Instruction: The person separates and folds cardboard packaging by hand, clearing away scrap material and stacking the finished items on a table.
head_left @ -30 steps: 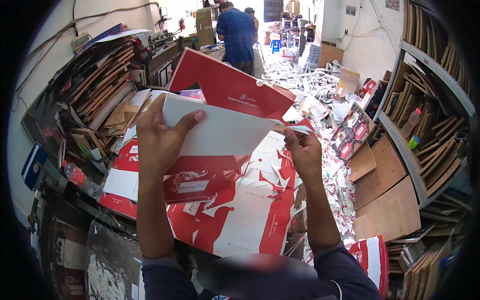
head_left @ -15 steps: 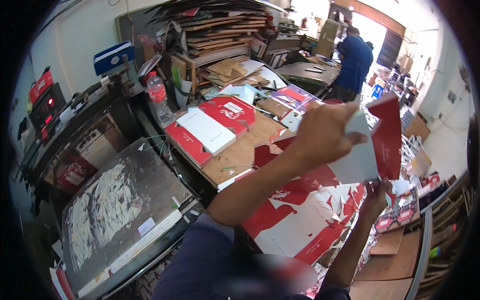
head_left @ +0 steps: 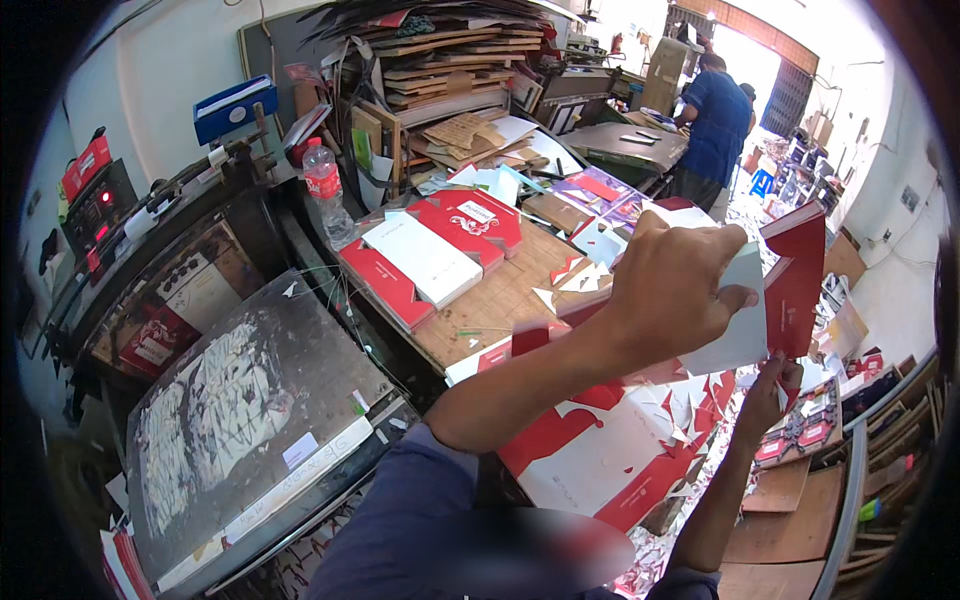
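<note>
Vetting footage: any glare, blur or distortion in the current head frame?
Head view: doorway blown out; shelf edge bends near the black rim; a smeared patch covers the lower middle; left hand and card readable.

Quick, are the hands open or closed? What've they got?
Left hand: closed, holding thin red-and-white cardboard.
Right hand: closed, seemingly pinching the cardboard's lower corner.

The left forearm point(head_left: 535, 388) goes slantwise from the lower centre up to the right. The left hand point(head_left: 680, 280) is right of centre, its fingers point(head_left: 715, 245) bent and its thumb point(head_left: 738, 297) pointing right. At lower right, the right forearm point(head_left: 718, 500) rises steeply; the right hand point(head_left: 766, 395) is pinched.
</note>
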A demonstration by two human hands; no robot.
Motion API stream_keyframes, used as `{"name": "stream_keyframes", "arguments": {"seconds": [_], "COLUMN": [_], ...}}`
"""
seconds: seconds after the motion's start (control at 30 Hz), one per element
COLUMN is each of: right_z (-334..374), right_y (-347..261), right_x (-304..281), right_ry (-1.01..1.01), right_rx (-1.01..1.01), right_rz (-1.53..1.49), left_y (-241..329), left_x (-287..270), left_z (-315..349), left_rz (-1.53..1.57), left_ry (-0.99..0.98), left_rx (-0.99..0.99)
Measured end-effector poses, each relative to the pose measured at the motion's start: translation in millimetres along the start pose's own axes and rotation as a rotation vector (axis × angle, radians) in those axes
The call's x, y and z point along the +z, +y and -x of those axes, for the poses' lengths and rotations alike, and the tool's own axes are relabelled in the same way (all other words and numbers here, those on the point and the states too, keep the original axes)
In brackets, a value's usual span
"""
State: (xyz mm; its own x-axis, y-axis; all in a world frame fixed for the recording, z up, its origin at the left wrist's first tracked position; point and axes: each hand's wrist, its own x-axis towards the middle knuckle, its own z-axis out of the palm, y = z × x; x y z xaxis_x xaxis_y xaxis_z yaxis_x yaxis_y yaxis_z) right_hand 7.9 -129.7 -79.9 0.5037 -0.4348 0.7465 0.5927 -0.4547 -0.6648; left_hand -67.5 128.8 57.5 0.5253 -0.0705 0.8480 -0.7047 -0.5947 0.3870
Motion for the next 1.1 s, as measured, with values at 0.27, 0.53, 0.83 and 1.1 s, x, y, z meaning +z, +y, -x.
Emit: {"name": "stream_keyframes", "arguments": {"seconds": [0.27, 0.53, 0.83, 1.1], "right_z": [-15, -27, 62, 23], "right_y": [36, 200, 14, 30], "right_x": [-11, -114, -12, -34], "right_ry": [-0.136, 0.038, -0.453, -0.217], "right_rx": [-0.55, 0.834, 0.736, 0.395], "right_rz": [0.258, 0.138, -0.918, -0.685], "left_y": [-2, -25, -92, -138], "left_x": [-4, -62, 18, 20], "left_z": [-1, -17, 40, 114], "left_rz": [-0.102, 0.532, 0.945, 0.76], "left_ry": [0.083, 0.458, 0.704, 0.611], "left_rx": [-0.014, -0.284, -0.518, -0.664]}}
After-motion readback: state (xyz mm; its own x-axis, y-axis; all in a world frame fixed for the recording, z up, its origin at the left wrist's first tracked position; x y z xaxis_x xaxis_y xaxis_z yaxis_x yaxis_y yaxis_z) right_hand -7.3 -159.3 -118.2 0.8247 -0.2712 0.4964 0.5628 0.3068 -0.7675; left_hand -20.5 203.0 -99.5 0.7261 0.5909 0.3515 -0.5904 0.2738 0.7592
